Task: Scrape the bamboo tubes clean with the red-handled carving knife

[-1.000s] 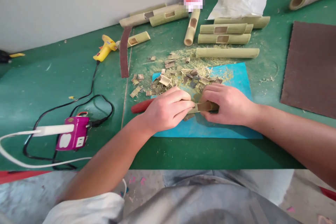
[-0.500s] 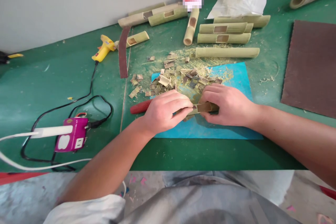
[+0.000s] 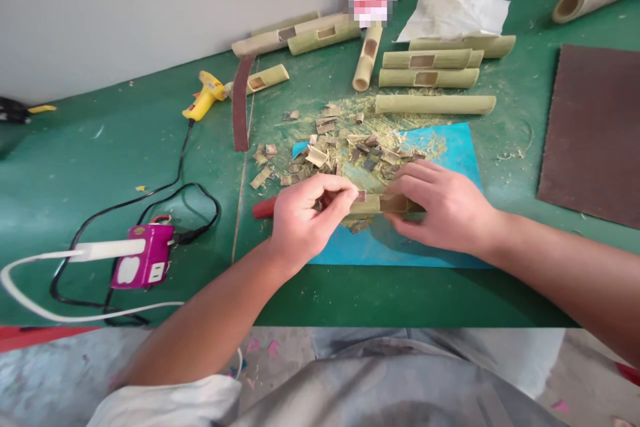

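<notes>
The notched bamboo piece (image 3: 367, 205) lies between the person's two hands, over the blue sheet (image 3: 400, 252), its cut opening just beside the right fingers. The right hand (image 3: 440, 205) is curled narrowly around its right end, thumb on the near side and fingers on the far side. The left hand (image 3: 306, 217) has thumb and forefinger pinched together on a small brown piece (image 3: 361, 195) at the bamboo's upper left part; how much of the bamboo its other fingers touch cannot be told. Just left of the left hand, a red handle (image 3: 263, 208) sticks out, its other end hidden. Beyond both hands are scattered cut scraps (image 3: 317, 157) and pale shavings (image 3: 385, 123), partly on the blue sheet and partly on the green table (image 3: 400, 297). Farther beyond the right hand lie an uncut-looking tube (image 3: 435, 105), notched tubes (image 3: 429, 78) and crumpled white paper (image 3: 453, 13). A large brown sheet (image 3: 593, 137) is beyond the right forearm, to its right. Beyond the left hand and leftward are a brown strip (image 3: 241, 110) and a yellow glue gun (image 3: 204, 99); a purple power adapter (image 3: 143, 257) sits well left of that hand.
</notes>
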